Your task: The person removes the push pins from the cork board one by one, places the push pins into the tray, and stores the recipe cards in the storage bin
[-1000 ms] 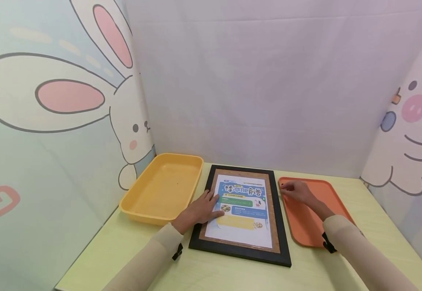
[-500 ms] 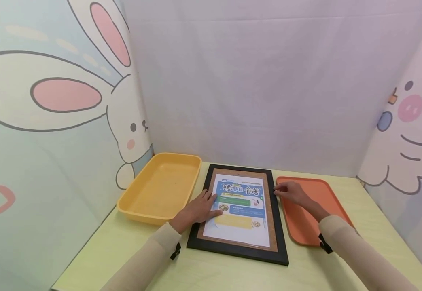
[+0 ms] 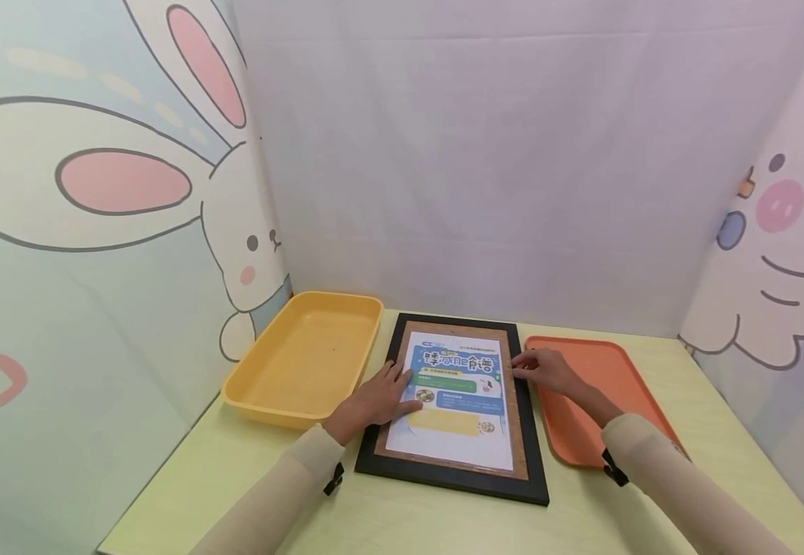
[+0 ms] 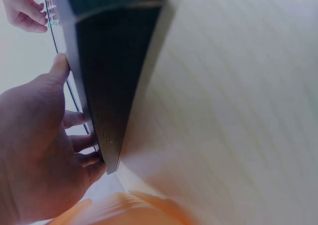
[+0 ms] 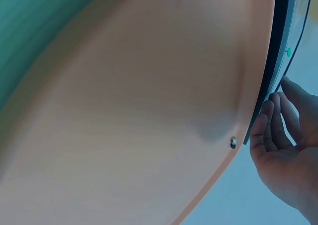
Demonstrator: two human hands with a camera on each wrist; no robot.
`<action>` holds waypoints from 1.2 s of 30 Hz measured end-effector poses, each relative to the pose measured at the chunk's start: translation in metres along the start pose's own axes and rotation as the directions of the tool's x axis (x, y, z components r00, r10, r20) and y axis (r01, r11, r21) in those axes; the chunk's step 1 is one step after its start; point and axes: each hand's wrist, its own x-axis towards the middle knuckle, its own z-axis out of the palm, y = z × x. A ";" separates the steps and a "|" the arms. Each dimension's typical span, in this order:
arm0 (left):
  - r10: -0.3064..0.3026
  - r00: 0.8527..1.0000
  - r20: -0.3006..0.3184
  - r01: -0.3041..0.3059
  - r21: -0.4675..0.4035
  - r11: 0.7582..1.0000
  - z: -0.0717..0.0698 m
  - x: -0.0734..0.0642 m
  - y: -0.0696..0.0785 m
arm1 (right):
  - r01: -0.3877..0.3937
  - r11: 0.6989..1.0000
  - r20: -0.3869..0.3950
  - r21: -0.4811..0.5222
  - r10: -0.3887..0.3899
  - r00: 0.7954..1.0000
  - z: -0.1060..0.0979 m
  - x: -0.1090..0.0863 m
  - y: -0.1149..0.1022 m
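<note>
A black-framed cork board (image 3: 521, 462) lies on the table with a printed poster (image 3: 452, 455) over its cork. My left hand (image 3: 381, 397) rests spread across the board's left side, touching frame and poster. In the left wrist view the thumb and fingers of the left hand (image 4: 44, 135) lie along the black frame (image 4: 107, 76). My right hand (image 3: 547, 370) is at the poster's right edge, above the frame. Thumb and fingers of the right hand (image 5: 288, 120) are bent close together; whatever lies between them is hidden. A green pushpin (image 5: 288, 52) sits on the board close by.
A yellow tray (image 3: 304, 362) stands left of the board. An orange tray (image 3: 599, 362) lies to its right, under my right forearm. One small pushpin (image 5: 233, 142) lies in the orange tray near its rim. A white curtain (image 3: 471, 177) hangs behind the table.
My right hand has moved left from the orange tray's edge, over the black frame, to the poster's right edge. The left hand stays on the board. The head view has shifted slightly.
</note>
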 end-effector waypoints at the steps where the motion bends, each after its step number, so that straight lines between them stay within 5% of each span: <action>1: 0.001 1.000 0.002 -0.001 0.001 1.000 0.000 0.000 0.000 | -0.001 1.000 0.003 -0.008 0.001 1.000 0.001 0.000 0.000; 36: 0.007 1.000 -0.022 -0.007 0.020 1.000 0.001 0.000 0.002 | 0.030 0.999 0.051 0.038 -0.032 0.998 0.013 0.005 -0.009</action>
